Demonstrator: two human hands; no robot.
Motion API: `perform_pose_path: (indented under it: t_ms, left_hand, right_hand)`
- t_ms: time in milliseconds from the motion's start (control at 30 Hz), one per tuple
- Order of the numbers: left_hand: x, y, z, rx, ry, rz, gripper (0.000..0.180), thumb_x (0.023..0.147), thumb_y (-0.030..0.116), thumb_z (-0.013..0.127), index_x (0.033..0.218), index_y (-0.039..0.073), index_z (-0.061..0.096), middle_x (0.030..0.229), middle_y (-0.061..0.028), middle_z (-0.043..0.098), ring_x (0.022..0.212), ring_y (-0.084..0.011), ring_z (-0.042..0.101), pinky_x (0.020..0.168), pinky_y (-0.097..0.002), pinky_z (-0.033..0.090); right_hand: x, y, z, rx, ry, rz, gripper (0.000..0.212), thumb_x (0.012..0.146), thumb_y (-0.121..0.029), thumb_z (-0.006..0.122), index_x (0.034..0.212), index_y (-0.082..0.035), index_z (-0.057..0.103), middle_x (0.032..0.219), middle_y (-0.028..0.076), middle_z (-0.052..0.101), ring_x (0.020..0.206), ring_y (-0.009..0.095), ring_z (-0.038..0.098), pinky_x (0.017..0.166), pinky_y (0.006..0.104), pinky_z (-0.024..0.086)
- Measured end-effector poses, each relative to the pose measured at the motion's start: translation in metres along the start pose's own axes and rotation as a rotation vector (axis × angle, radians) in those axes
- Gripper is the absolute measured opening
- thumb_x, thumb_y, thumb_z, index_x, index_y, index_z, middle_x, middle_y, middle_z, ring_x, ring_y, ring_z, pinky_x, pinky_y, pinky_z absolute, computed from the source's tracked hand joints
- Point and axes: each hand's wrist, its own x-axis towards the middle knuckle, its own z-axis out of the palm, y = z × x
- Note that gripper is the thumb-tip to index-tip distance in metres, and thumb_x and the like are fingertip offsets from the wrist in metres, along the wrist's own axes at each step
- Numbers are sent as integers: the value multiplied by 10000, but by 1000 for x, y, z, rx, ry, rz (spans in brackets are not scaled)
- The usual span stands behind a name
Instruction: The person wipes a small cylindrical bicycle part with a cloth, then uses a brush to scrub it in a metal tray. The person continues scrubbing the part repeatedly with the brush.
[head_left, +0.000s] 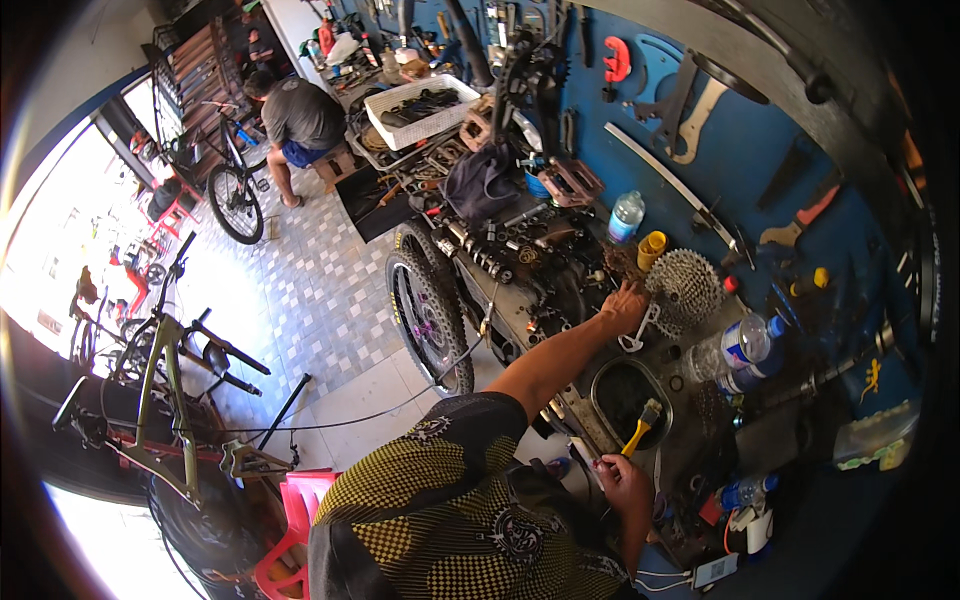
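My left hand [625, 307] reaches across the cluttered workbench, fingers bent down among small dark parts. It is beside a large silver bicycle cassette [686, 291] and just short of a yellow cup [652, 249]; what its fingertips grip is hidden. A pale metal hook-shaped piece [632, 340] lies below that hand. Closer to my body, my right hand [624, 482] is closed at the bench edge around something too small to make out, with a bit of red at the fingertips. Just above it, a yellow-handled brush [638, 432] rests in an oval metal tray [598, 385] with dark contents.
Clear plastic bottles [745, 342] stand beyond the tray, and another bottle [627, 216] by the tool wall [640, 130]. A bicycle wheel [425, 310] leans against the bench. A bike frame [165, 370] and red chair [292, 520] are behind me. Another person [303, 115] sits farther off.
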Motion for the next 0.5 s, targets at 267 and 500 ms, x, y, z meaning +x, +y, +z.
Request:
perform_pose_path:
  t_ms: [267, 500]
  left_hand:
    - [-21, 42, -22, 17, -274, -30, 488, 929, 203, 694, 1396, 71, 640, 1485, -235, 564, 1518, -408, 379, 1223, -564, 343]
    - [-26, 39, -27, -69, -73, -172, 619, 831, 172, 754, 1403, 61, 543, 1288, -246, 676, 1268, -414, 605, 1044, -472, 542]
  right_hand:
    - [12, -22, -18, -62, 31, -14, 277, 944, -310, 747, 1150, -125, 748, 846, 116, 746, 795, 333, 739, 684, 440, 567]
    - [-1, 3, -1, -10, 31, 2, 275, 959, -324, 732, 1160, -136, 746, 846, 107, 746, 784, 323, 737, 680, 443, 567]
